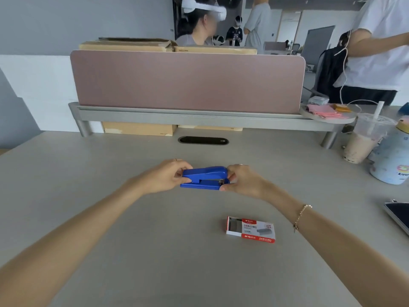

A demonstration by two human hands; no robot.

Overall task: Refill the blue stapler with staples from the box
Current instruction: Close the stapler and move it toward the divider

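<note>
The blue stapler (204, 177) is held just above the grey desk (155, 251), lying sideways with its top arm down. My left hand (164, 176) grips its hinge end and my right hand (242, 179) pinches its front end, thumb under the base. Nearer to me and to the right lies the red and white staple box (251, 229), its tray slid partly out at the left, with grey staples showing inside.
A pink divider (188, 80) on a grey rail closes the back of the desk. At the right stand a plastic cup of milk tea (363, 140) and a light blue tin (391, 156). A laptop corner (398, 216) pokes in at the right edge. People are behind the divider.
</note>
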